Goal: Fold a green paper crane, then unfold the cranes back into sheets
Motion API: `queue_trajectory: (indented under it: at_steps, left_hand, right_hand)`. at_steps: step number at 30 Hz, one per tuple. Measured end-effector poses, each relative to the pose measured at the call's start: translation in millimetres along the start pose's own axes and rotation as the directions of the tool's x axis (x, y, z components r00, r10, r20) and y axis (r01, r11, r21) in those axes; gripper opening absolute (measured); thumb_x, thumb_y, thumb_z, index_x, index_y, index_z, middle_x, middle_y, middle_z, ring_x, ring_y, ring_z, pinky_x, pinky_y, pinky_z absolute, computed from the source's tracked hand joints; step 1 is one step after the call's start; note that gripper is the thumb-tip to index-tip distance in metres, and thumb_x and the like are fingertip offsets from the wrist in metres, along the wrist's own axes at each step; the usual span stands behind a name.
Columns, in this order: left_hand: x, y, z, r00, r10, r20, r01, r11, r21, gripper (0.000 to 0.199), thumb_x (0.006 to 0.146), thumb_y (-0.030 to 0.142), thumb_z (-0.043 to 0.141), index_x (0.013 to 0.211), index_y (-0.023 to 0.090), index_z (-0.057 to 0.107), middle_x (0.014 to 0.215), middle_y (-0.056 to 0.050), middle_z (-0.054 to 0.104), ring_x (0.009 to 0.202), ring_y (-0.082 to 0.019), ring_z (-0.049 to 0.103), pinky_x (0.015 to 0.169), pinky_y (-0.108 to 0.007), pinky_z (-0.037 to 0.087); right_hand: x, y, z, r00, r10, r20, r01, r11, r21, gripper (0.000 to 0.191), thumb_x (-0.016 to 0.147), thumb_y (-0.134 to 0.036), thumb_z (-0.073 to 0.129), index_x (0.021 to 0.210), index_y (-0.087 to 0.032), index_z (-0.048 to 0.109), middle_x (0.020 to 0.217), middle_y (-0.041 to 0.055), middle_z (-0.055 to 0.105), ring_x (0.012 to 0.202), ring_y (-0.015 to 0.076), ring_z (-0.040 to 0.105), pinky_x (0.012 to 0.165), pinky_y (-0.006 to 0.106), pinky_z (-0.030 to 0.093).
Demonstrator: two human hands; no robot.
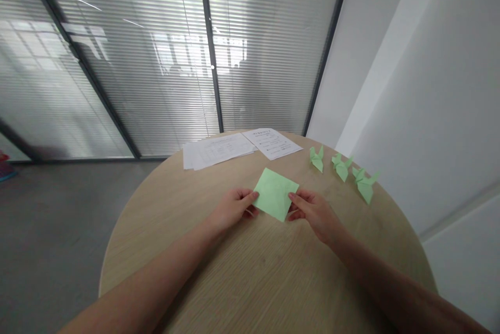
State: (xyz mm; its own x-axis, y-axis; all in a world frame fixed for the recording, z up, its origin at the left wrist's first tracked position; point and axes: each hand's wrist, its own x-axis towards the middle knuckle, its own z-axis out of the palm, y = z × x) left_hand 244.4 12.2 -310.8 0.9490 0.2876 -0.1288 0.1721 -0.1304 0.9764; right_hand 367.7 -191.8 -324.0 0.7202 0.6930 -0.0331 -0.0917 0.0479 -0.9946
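Note:
A square sheet of light green paper (275,193) is held between my two hands, a little above the table. My left hand (237,203) pinches its left corner between thumb and fingers. On the opposite side, my right hand (309,208) grips the right edge the same way, thumb on top. The sheet looks flat, with faint marks on its surface. To the right of my right hand, three folded green paper cranes stand in a row: a left crane (317,159), a middle crane (342,167) and a right crane (365,185).
The round wooden table (250,271) fills the foreground. Overlapping white sheets (222,150) lie at its far side, beside a printed page (270,142). Behind stand glass panels with blinds (164,94). A white wall (437,115) rises close to the table's right edge.

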Motion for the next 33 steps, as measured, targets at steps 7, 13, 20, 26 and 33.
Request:
queue_trajectory:
  at_steps: [7, 13, 20, 26, 33]
  left_hand:
    - [-11.1, 15.7, 0.2, 0.992, 0.124, -0.022, -0.125, 0.992, -0.033, 0.047, 0.081, 0.056, 0.071, 0.108, 0.017, 0.074, 0.097, -0.008, 0.074, 0.085, -0.021, 0.064, 0.077, -0.032, 0.048]
    - [-22.4, 28.1, -1.5, 0.957, 0.075, 0.281, -0.120, 0.982, 0.149, 0.043, 0.087, 0.056, 0.065, 0.073, 0.016, 0.071, 0.064, 0.000, 0.059, 0.060, -0.013, 0.047, 0.058, -0.026, 0.035]
    - [-23.8, 27.0, 6.4, 0.975, 0.055, 0.216, -0.105, 0.969, 0.225, 0.044, 0.087, 0.054, 0.062, 0.066, 0.016, 0.067, 0.057, 0.003, 0.049, 0.054, -0.011, 0.039, 0.053, -0.026, 0.028]
    - [-25.2, 28.0, 11.4, 0.993, 0.022, 0.120, -0.038, 0.990, 0.136, 0.040, 0.082, 0.053, 0.067, 0.082, 0.015, 0.077, 0.068, -0.002, 0.064, 0.058, -0.014, 0.049, 0.056, -0.026, 0.036]
    - [-27.4, 29.5, 16.2, 1.000, 0.002, 0.015, -0.004, 0.990, 0.143, 0.037, 0.078, 0.051, 0.070, 0.079, 0.014, 0.077, 0.067, -0.002, 0.066, 0.058, -0.013, 0.050, 0.054, -0.025, 0.036]
  right_hand:
    - [-8.7, -5.6, 0.8, 0.970, -0.109, 0.216, 0.155, 0.966, -0.209, 0.032, 0.082, -0.051, 0.074, 0.080, -0.019, 0.075, 0.070, 0.0037, 0.071, 0.064, 0.0197, 0.066, 0.062, 0.032, 0.054]
    - [-16.5, -5.4, 3.8, 0.954, -0.167, 0.249, 0.232, 0.936, -0.263, 0.025, 0.086, -0.045, 0.073, 0.082, -0.021, 0.077, 0.073, 0.0030, 0.071, 0.069, 0.0203, 0.064, 0.060, 0.029, 0.049]
    - [-12.7, -2.9, 9.6, 0.983, -0.129, 0.132, 0.151, 0.973, -0.173, 0.027, 0.083, -0.048, 0.072, 0.086, -0.021, 0.077, 0.078, 0.0027, 0.074, 0.067, 0.0178, 0.063, 0.062, 0.029, 0.047]
    - [-16.7, -5.8, 12.6, 0.982, -0.108, 0.158, 0.137, 0.972, -0.189, 0.028, 0.083, -0.049, 0.072, 0.082, -0.022, 0.077, 0.076, 0.0029, 0.073, 0.067, 0.0181, 0.063, 0.062, 0.030, 0.048]
    - [-17.6, -5.9, 13.6, 0.984, -0.081, 0.161, 0.111, 0.977, -0.183, 0.032, 0.084, -0.050, 0.072, 0.090, -0.020, 0.078, 0.079, 0.0044, 0.074, 0.070, 0.0180, 0.065, 0.064, 0.029, 0.049]
